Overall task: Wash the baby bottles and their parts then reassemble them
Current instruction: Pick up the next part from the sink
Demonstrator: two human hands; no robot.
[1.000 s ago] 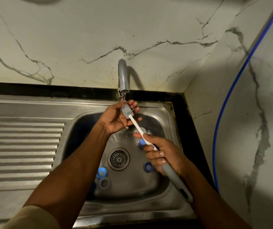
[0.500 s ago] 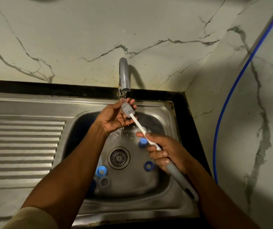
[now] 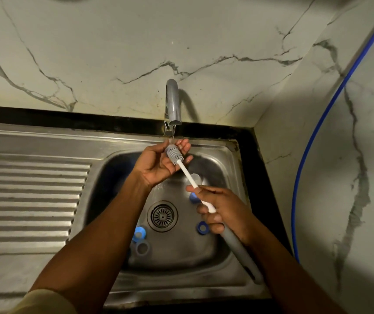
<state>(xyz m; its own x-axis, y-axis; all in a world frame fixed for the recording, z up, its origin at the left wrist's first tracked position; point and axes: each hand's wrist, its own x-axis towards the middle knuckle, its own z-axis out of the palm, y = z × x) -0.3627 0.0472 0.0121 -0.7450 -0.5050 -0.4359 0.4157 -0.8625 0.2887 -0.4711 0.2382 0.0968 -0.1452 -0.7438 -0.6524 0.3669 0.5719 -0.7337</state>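
In the middle of the frame, the bottle brush (image 3: 174, 155) was held slanting over the steel sink (image 3: 228, 159), its grey ribbed head up under the tap (image 3: 172, 103), from which a thin stream of water fell onto it. The left hand (image 3: 156, 165) cupped the head palm-up, the fingers curved behind it and the thumb against its tip. Lower right, the right hand (image 3: 225, 211) gripped the brush where the white stem met the grey handle, fingers curled round it. On the sink floor around the drain (image 3: 162, 215) lay loose bottle parts: a light blue ring (image 3: 139, 232) touching a grey ring (image 3: 142, 248) at lower left, a dark blue ring (image 3: 202, 227) just beside the right hand's fingers, and a clear piece (image 3: 195, 177) behind the stem. A blue hose (image 3: 317, 132) ran down the marble wall at the right.
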